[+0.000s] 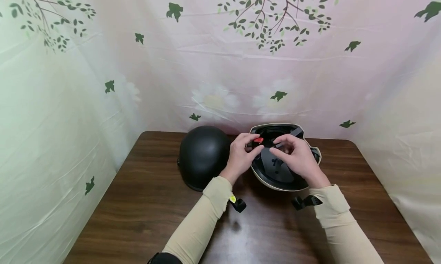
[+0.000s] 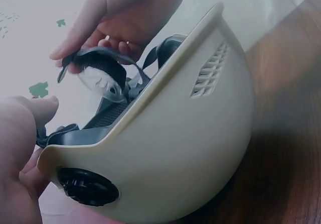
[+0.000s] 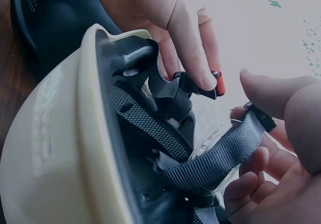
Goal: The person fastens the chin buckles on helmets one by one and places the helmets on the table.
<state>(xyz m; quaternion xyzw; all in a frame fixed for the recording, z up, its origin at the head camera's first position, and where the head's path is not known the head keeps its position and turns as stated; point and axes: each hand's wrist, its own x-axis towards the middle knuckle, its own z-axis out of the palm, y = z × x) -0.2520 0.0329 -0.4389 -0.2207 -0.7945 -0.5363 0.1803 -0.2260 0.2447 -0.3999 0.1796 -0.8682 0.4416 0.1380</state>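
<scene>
A cream helmet (image 2: 195, 128) lies upside down on the table, its black lining and straps facing up. My left hand (image 1: 239, 153) pinches a black buckle with a red part (image 3: 219, 83) on one chin strap, above the rim. Opposite it, my right hand (image 1: 298, 156) holds the other grey chin strap (image 3: 220, 158) near its end, where a black clip (image 3: 263, 119) sits between thumb and fingers. Buckle and clip are apart, with a small gap between them. A clear plastic piece (image 2: 98, 83) shows beside the strap in the left wrist view.
Left of the cream helmet, a black helmet (image 1: 203, 156) stands dome up on the brown wooden table (image 1: 148, 210). A printed curtain (image 1: 155, 72) hangs behind the table and along both sides. A round black knob (image 2: 88, 186) sits on the cream helmet's side.
</scene>
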